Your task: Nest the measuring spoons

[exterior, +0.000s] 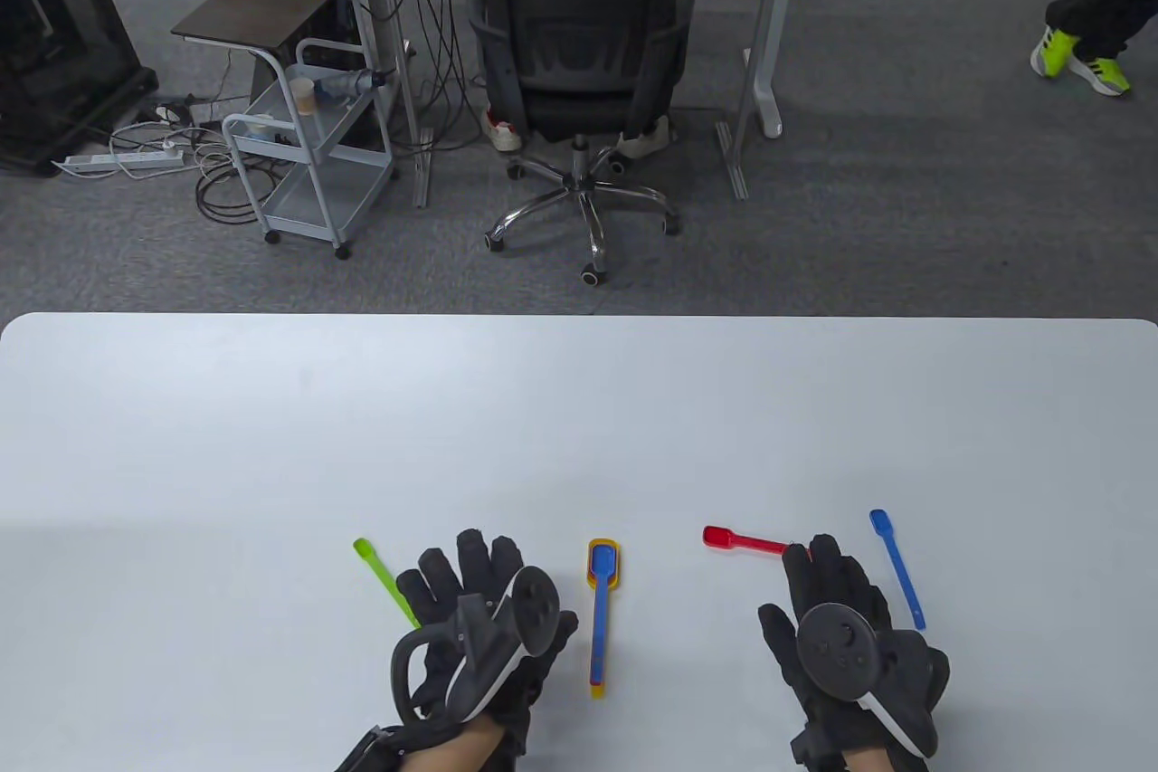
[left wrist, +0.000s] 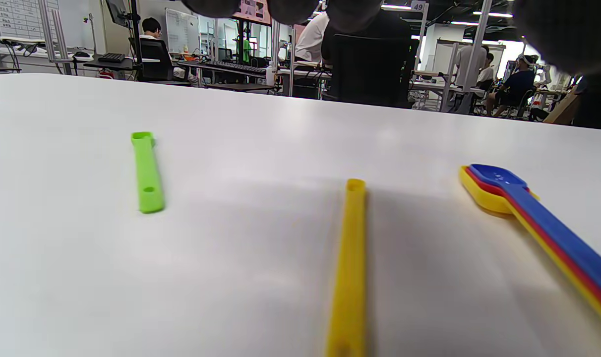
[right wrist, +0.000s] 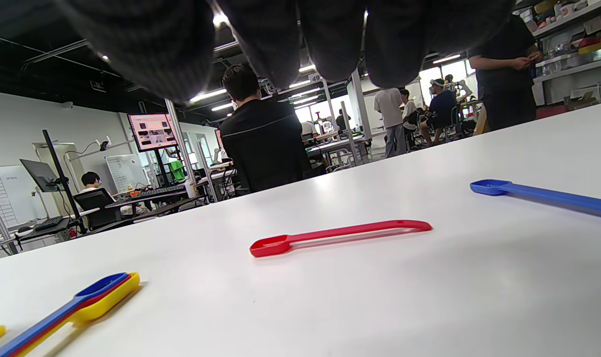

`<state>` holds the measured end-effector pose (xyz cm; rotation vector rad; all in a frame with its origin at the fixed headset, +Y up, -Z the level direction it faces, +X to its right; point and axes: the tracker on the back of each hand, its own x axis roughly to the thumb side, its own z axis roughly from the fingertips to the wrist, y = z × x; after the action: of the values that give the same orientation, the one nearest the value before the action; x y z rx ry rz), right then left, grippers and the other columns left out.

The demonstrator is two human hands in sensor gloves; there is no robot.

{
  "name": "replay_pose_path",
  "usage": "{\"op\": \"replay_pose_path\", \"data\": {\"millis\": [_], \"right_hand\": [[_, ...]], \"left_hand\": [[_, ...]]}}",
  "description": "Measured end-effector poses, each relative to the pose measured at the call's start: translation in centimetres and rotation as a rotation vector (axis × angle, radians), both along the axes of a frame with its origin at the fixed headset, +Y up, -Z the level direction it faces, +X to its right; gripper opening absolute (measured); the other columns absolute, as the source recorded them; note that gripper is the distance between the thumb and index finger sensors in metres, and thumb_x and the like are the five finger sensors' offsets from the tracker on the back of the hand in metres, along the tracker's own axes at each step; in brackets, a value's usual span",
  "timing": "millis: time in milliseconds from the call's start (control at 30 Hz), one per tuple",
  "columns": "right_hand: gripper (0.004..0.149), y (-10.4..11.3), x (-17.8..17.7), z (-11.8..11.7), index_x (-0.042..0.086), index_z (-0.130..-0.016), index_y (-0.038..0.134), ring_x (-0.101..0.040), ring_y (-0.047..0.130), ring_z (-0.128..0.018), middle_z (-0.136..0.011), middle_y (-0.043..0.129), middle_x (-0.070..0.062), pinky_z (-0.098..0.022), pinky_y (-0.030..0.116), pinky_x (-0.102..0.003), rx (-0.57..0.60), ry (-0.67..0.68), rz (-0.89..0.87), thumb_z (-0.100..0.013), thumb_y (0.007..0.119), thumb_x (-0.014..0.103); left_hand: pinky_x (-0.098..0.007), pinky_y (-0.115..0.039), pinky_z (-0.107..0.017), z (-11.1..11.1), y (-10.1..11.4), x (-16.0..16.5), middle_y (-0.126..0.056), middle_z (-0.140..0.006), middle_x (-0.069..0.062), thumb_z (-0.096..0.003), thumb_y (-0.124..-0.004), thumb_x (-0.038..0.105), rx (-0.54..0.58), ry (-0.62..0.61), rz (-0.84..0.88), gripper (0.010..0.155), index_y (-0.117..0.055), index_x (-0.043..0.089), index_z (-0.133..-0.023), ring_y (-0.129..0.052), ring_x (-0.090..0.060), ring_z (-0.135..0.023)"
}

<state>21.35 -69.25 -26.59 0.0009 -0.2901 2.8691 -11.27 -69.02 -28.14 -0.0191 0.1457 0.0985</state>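
A nested stack [exterior: 602, 605] of blue, red and yellow spoons lies between my hands; it also shows in the left wrist view [left wrist: 523, 206] and the right wrist view [right wrist: 82, 300]. A green spoon [exterior: 384, 576] [left wrist: 147, 173] lies left of my left hand [exterior: 470, 595]. A narrow yellow spoon [left wrist: 351, 258] lies under that hand, hidden in the table view. A red spoon [exterior: 744, 542] [right wrist: 340, 233] lies just ahead of my right hand [exterior: 837, 591], its handle end at the fingertips. A small blue spoon [exterior: 897, 567] [right wrist: 543, 195] lies to its right. Both hands are open, palm down, and hold nothing.
The white table [exterior: 579, 410] stretches far ahead of the spoons. An office chair [exterior: 579, 66] and a grey cart [exterior: 308, 147] stand on the floor beyond its far edge.
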Motion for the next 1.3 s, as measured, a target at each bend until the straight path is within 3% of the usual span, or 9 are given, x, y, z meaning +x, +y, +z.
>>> {"op": "replay_pose_path", "data": {"millis": [533,1300], "right_hand": [[0.068,-0.4,0.1,-0.2,0.015,-0.110,0.064,-0.056,0.067,-0.100,-0.121,0.057,-0.025,-0.069,0.058,-0.067,-0.021,-0.006,-0.001,-0.051,0.073,0.047],[0.067,-2.4,-0.2,-1.8,0.015,-0.109,0.064,-0.056,0.066,-0.101,-0.121,0.057,-0.024,-0.070,0.056,-0.067,-0.117,-0.032,0.097,-0.050,0.074,0.046]], "left_hand": [[-0.075,-0.029,-0.076,-1.1,-1.5,-8.6,-0.045,-0.126,-0.011,-0.0352,-0.079,0.077,0.008,0.040,0.044,0.099,-0.051,0.027,-0.116,-0.049,-0.059,-0.114],[-0.075,-0.028,-0.076,-0.3,-2.1,-9.3,-0.044,-0.126,-0.011,-0.0367,-0.078,0.077,0.061,0.031,-0.033,0.098,-0.050,0.028,-0.117,-0.048,-0.059,-0.115]]}}
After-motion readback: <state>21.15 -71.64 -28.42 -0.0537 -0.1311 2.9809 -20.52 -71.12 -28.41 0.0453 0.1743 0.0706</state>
